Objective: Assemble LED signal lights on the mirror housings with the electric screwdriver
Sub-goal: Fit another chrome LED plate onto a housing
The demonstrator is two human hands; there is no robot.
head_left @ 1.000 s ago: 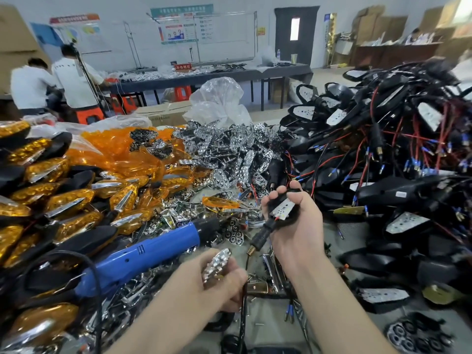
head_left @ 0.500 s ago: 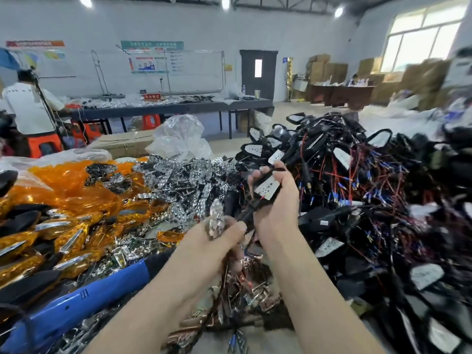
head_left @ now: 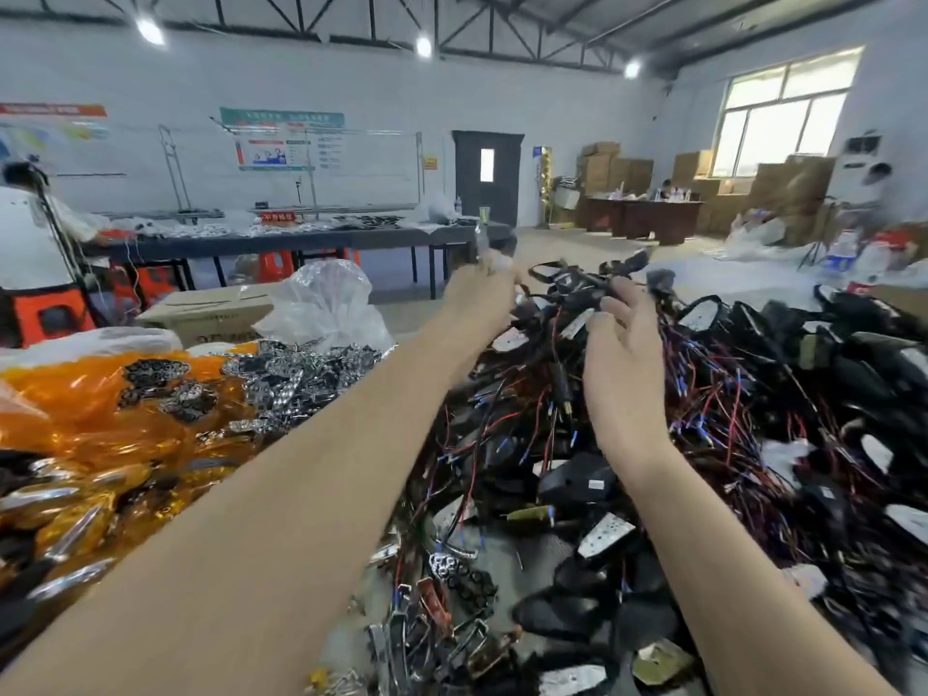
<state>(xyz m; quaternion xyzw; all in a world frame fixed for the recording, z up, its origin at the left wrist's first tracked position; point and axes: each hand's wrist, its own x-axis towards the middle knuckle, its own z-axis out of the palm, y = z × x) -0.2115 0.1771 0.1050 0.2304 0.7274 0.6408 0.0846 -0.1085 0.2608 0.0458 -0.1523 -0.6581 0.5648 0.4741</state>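
The chrome reflector piece [head_left: 484,243] is pinched in the left hand [head_left: 482,293], lifted over the far end of the housing pile [head_left: 703,394]; right hand [head_left: 620,364] is loose, fingers spread over the wires, gripping nothing; looks like part-picking; next up it needs 1 housing; screwdriver's out of view.

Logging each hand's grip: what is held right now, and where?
Left hand pinches a small chrome piece; blur hides where. Right hand is open, holding nothing.
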